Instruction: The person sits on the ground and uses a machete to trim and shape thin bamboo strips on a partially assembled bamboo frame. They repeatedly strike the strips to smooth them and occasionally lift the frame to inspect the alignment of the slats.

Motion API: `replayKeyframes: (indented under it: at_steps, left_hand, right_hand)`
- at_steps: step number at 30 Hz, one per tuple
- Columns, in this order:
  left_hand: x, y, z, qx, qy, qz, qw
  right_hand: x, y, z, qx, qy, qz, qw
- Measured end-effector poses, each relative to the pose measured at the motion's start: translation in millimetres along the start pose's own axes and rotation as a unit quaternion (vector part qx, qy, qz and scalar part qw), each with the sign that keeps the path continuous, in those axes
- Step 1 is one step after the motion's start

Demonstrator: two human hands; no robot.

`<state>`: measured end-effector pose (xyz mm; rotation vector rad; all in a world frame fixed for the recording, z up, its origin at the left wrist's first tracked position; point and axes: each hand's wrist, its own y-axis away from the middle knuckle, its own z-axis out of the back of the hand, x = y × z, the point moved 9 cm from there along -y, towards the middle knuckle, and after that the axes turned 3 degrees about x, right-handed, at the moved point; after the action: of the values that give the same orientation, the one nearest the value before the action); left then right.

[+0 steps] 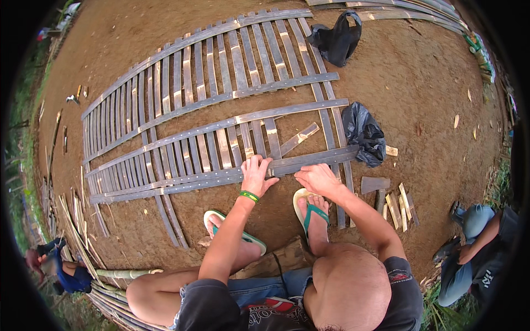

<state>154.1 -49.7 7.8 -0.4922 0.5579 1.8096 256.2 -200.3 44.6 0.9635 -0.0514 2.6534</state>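
The bamboo slat panel (210,110) lies flat on the bare dirt ground (419,83), spreading away from the hands and off to the person's left. Its nearest cross rail (221,177) runs left to right directly under both hands, its long axis crossing in front of the person. The left hand (256,174) lies flat, fingers spread, pressing on this rail; the right hand (317,179) rests just beside it on the same rail, fingers curled, and whether it pinches anything small cannot be told. Both are equally near. Beyond the right hand sits a crumpled black plastic bag (364,135); to its right lie short wood offcuts (397,207). Near the person's feet, green flip-flops (309,212) rest on the soil.
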Motion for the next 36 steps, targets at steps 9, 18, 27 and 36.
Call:
replayKeyframes:
  at_steps: [9, 18, 27, 36]
  left_hand:
    - [-21, 10, 12, -0.031, -0.034, 0.002, 0.999]
    - [-58, 32, 4, -0.109, -0.006, -0.041, 0.993]
    - [-13, 53, 12, -0.162, -0.055, 0.028, 0.985]
    - [-16, 40, 14, -0.131, -0.073, 0.012, 0.989]
  right_hand:
    - [-18, 18, -46, 0.099, 0.024, -0.06, 0.993]
    - [-17, 37, -19, -0.026, -0.08, -0.129, 0.988]
    - [-19, 28, -40, 0.052, -0.036, -0.117, 0.991]
    - [-13, 25, -39, 0.024, -0.056, -0.111, 0.992]
